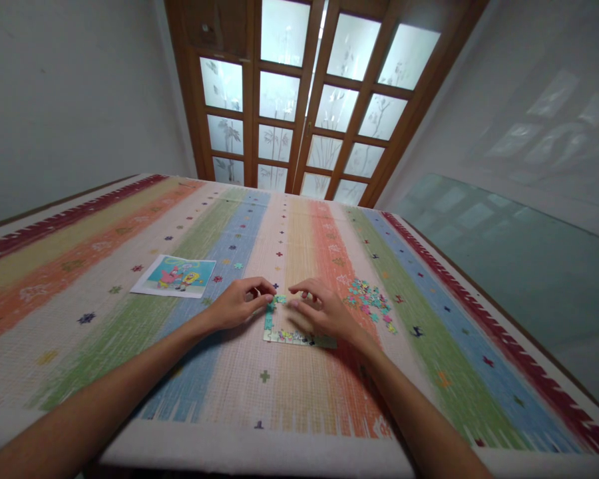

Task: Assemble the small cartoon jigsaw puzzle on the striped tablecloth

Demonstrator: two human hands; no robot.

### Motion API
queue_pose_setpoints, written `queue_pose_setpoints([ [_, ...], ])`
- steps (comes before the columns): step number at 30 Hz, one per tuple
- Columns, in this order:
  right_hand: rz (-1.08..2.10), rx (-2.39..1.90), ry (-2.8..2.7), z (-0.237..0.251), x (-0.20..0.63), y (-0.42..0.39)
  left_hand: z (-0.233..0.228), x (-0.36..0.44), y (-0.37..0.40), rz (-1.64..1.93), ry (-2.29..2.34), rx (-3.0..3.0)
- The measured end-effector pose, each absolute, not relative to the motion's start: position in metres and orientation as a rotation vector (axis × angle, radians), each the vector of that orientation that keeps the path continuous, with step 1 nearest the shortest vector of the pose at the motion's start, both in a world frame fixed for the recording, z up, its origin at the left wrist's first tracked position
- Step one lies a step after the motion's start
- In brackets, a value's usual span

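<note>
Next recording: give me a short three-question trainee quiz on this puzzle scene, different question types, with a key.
1. True or false: the loose puzzle pieces lie beside the right hand.
2. Multiple choice: the reference picture lies (A) on the left hand's outer side, (B) under the assembled puzzle section, (C) beyond the loose pile.
3. Fill in: both hands meet at the section's ____ left corner, on the striped tablecloth.

Key: 1 true; 2 A; 3 far.

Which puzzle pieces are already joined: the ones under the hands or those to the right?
Those under the hands: the part-built puzzle forms a connected L-shaped border. The pile of loose pieces lies scattered.
</note>
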State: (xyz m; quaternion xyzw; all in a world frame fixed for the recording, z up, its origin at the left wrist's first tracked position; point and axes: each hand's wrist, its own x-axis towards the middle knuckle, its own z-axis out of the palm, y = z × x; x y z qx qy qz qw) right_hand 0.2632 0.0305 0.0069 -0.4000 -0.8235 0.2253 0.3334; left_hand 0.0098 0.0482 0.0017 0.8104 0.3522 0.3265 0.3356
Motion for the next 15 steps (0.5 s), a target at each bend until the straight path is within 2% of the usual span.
queue_pose_setpoints([
  [8,0.664,-1.052,-2.157,0.005,0.246,0.019,-0.007,0.024,0.035,0.925,0.863,2.024],
  [15,0.529,-1.246,-2.02,-0.001,0.257,0.03,-0.012,0.021,0.033,0.868,0.86,2.499],
])
